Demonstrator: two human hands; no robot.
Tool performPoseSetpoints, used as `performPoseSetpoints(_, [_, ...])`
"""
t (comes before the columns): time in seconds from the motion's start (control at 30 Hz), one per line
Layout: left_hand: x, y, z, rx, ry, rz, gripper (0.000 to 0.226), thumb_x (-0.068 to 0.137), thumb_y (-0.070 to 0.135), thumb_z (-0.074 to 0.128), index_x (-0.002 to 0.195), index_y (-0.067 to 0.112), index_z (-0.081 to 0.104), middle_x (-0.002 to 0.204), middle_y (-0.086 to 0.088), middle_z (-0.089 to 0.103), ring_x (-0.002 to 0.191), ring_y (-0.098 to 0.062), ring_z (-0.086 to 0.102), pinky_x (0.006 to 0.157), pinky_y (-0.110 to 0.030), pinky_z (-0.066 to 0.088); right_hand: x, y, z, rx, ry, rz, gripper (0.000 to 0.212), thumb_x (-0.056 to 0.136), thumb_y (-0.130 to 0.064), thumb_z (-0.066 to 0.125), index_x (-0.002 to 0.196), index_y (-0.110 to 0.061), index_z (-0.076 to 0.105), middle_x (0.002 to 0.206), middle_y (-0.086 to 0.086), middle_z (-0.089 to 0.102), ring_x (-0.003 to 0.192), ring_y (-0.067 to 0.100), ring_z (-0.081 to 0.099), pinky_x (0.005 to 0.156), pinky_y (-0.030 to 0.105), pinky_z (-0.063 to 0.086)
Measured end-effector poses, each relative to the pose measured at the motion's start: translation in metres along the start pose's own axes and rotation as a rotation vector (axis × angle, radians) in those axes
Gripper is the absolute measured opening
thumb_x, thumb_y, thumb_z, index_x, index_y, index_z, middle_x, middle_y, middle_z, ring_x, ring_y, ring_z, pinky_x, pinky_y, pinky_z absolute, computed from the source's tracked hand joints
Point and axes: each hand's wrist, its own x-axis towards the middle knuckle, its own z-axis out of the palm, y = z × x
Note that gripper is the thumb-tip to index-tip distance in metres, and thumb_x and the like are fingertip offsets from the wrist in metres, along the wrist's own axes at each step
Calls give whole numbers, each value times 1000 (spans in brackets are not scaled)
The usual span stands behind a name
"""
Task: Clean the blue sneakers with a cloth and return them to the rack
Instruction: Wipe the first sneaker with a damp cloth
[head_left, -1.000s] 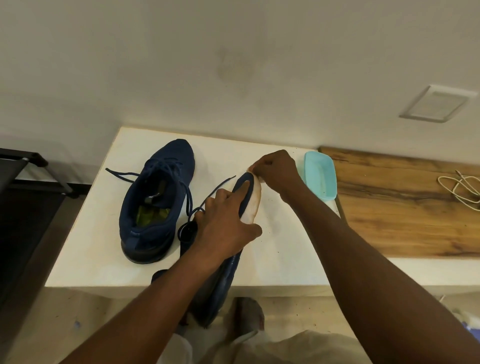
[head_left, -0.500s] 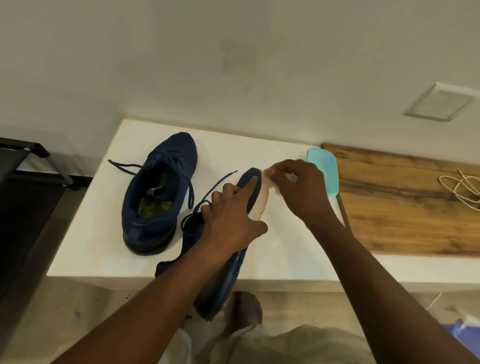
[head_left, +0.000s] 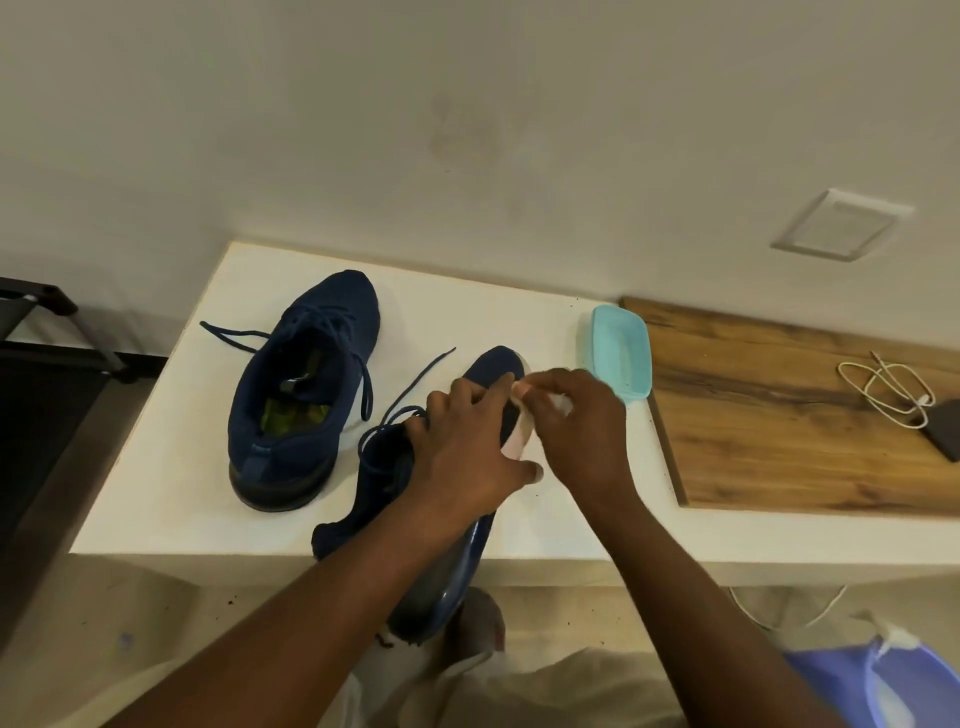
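One blue sneaker stands upright on the white table, toe toward the wall, laces loose. A second blue sneaker lies tilted on its side, heel hanging over the table's front edge. My left hand grips it across the middle. My right hand pinches a small white cloth against the pale sole edge near the toe. Most of the cloth is hidden by my fingers.
A light blue plastic dish sits just right of the hands. A wooden board lies beyond it with a white cable and a dark phone. A dark rack stands at the left.
My right hand with the cloth has slid from the sneaker's toe tip down along the sole edge toward my left hand. The left hand keeps its grip.
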Motion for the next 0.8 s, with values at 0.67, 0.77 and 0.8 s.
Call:
performPoseSetpoints(0.67, [-55,52,-35,-210,-119,125,27,92,34,68,118,28,69,107,8,68,95,-10,66,88,-32,55,-8,40,-26,299,-85,323,9,87,-32,72,88,-23,75,83,-5,72,80,15,70,65,26,59])
performPoseSetpoints(0.77, [-54,48,-68,-278,-52,13,19,91,28,72,109,24,71,93,7,73,78,-7,71,73,-28,58,-10,33,-33,352,-125,351,7,89,-28,69,90,-22,73,90,-2,71,83,16,68,59,22,55])
performPoseSetpoints(0.8, [-54,43,-75,-332,-57,-43,15,91,28,72,105,23,71,88,5,74,72,-7,73,63,-25,58,-11,31,-35,370,-141,365,7,90,-28,69,91,-22,72,93,-2,70,85,16,67,59,22,54])
